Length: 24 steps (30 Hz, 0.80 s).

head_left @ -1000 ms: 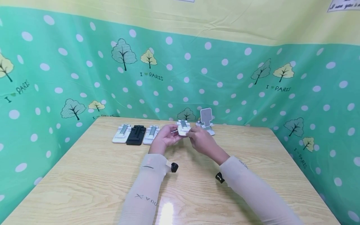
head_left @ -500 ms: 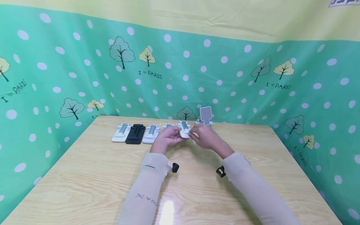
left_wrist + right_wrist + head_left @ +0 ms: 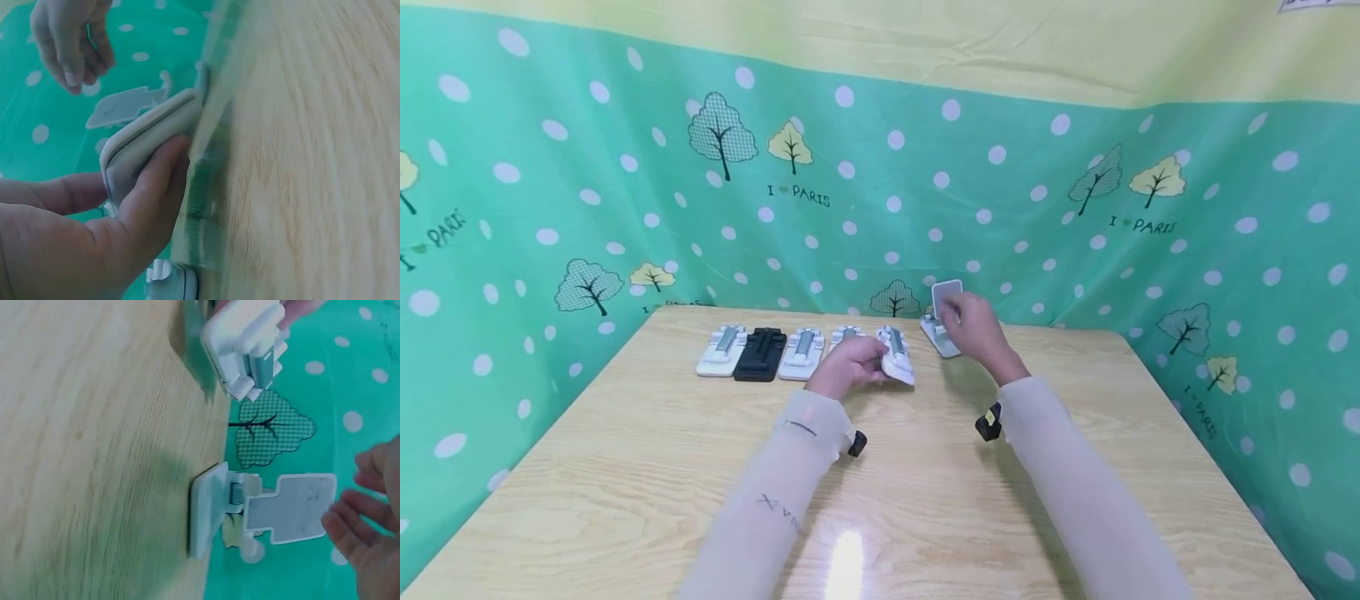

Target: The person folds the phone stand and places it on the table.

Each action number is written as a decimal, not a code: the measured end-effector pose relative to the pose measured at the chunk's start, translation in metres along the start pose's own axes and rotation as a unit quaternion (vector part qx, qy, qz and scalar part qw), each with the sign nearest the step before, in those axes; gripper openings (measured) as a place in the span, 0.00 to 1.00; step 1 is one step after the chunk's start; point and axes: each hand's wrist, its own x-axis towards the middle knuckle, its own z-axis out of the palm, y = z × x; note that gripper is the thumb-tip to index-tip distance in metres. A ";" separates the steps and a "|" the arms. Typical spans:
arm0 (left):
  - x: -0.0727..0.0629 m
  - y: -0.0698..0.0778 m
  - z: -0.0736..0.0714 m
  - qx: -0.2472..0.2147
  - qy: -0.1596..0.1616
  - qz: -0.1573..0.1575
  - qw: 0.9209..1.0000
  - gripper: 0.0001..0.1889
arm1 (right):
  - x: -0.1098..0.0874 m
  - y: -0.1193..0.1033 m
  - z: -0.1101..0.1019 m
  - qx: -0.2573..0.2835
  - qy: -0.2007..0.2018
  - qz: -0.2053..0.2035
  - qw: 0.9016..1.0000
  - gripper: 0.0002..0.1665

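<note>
A folded white phone stand (image 3: pixel 897 357) with a grey strip is gripped by my left hand (image 3: pixel 847 367), its near end tilted over the table. From below, the left wrist view shows the thumb and fingers on either side of its base (image 3: pixel 147 137). An unfolded white phone stand (image 3: pixel 942 340) stands to the right, grey plate raised. Beside that plate (image 3: pixel 294 509), my right hand (image 3: pixel 981 332) hovers with loosely bent fingers, holding nothing; a small gap shows in the right wrist view.
Left of my left hand, more folded phone stands lie in a row: a white one (image 3: pixel 722 350), a black one (image 3: pixel 761 355), another white one (image 3: pixel 802 354) and a partly hidden one (image 3: pixel 847 334). The wooden table (image 3: pixel 917 517) ends at a green dotted curtain (image 3: pixel 820 250).
My right hand has let go of the folded phone stand and moved right and up to the unfolded one. My left hand keeps the folded stand, which has tilted and lowered slightly.
</note>
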 end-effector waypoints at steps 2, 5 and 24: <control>0.001 0.001 0.001 0.016 0.009 0.002 1.000 0.27 | 0.005 0.004 0.001 0.029 0.017 0.037 0.999 0.23; 0.001 0.002 0.004 0.034 0.023 0.001 0.999 0.29 | 0.011 0.009 0.004 0.078 0.030 0.089 0.993 0.34; -0.004 0.013 0.026 0.315 0.120 0.044 0.941 0.37 | 0.029 0.037 0.021 0.264 -0.001 0.243 0.933 0.39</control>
